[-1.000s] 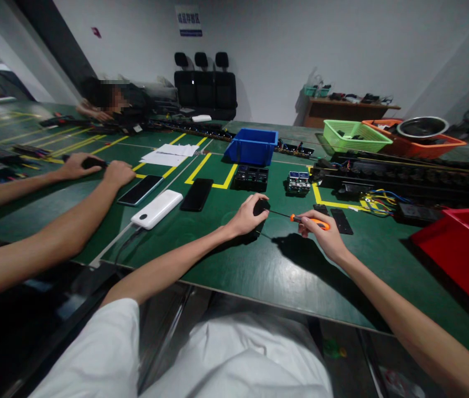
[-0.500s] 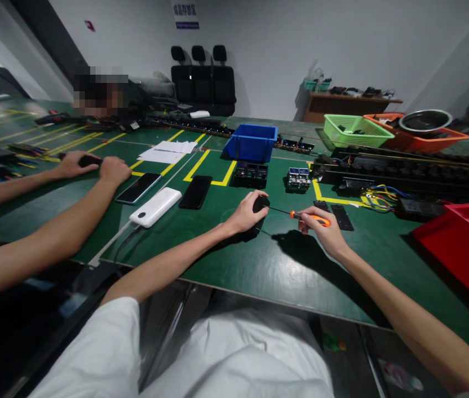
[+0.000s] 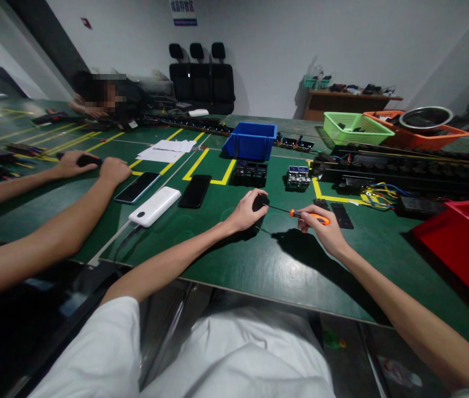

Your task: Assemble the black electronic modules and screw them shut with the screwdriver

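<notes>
My left hand (image 3: 248, 211) is closed around a small black part (image 3: 261, 203) and keeps it on the green table. In my right hand (image 3: 321, 224) is a screwdriver (image 3: 309, 216) with an orange and black handle, held level in the fingers. Its thin shaft points left, and the tip reaches the black part by my left fingertips; exact contact is too small to make out. Beyond my hands lie a black module (image 3: 250, 173) and a smaller module with bluish-white tops (image 3: 298, 177). Flat black plates (image 3: 342, 215) rest just past my right hand.
Left of me are a white power bank (image 3: 155, 207), a black phone (image 3: 195, 191) and another phone (image 3: 137, 187). A co-worker's hands (image 3: 93, 168) hold a dark object there. A blue bin (image 3: 251, 141) stands behind; a red bin (image 3: 462, 249) and long black assemblies (image 3: 404, 171) are at right.
The view has shifted very slightly. Both my hands, the black part and the screwdriver keep nearly the same places; the person at the far left has moved their head a little.
</notes>
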A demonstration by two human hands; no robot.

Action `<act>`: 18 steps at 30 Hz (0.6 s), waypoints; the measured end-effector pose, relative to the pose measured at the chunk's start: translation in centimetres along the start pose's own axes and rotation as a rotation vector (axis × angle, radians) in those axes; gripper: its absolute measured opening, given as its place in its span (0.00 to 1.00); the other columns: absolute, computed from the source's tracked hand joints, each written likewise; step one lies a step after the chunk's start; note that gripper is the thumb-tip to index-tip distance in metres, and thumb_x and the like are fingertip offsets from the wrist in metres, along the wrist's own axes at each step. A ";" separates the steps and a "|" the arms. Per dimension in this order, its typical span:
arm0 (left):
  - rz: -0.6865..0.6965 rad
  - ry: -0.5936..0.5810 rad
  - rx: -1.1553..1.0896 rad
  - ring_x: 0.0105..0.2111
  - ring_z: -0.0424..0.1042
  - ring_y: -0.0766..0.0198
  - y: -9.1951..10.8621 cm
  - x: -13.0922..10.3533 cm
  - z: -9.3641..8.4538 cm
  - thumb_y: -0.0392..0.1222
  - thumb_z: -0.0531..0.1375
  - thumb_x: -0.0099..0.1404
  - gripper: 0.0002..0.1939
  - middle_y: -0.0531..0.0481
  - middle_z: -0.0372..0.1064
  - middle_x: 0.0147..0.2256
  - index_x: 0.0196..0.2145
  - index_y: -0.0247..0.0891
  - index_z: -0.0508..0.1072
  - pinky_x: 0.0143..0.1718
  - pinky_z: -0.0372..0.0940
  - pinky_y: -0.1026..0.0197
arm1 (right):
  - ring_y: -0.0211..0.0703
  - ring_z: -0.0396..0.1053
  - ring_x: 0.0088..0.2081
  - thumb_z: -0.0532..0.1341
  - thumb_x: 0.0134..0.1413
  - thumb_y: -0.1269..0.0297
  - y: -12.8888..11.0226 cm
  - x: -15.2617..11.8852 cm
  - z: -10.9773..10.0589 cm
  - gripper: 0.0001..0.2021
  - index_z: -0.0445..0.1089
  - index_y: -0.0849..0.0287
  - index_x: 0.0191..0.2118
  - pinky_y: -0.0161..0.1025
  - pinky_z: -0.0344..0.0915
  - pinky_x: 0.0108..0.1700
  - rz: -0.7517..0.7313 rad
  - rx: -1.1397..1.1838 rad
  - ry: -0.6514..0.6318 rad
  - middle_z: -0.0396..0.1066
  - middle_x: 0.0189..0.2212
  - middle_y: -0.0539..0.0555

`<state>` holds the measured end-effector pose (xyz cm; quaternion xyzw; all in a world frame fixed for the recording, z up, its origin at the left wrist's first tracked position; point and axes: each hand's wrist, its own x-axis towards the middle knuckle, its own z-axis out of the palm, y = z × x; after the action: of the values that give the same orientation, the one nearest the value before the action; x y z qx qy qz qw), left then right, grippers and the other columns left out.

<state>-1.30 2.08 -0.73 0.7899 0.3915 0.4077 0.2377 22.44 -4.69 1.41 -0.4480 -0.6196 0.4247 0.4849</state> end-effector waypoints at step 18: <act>0.005 0.012 -0.009 0.44 0.67 0.60 0.1 0.0 0.0 0.40 0.58 0.62 0.16 0.47 0.66 0.44 0.49 0.39 0.66 0.48 0.63 0.57 | 0.37 0.66 0.25 0.65 0.53 0.54 -0.7 -0.1 -0.3 0.14 0.76 0.60 0.38 0.36 0.66 0.27 -0.049 -0.105 0.014 0.70 0.23 0.51</act>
<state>-1.23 2.01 -0.61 0.7874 0.3890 0.4147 0.2381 22.62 -4.95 2.12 -0.4605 -0.6484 0.3765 0.4751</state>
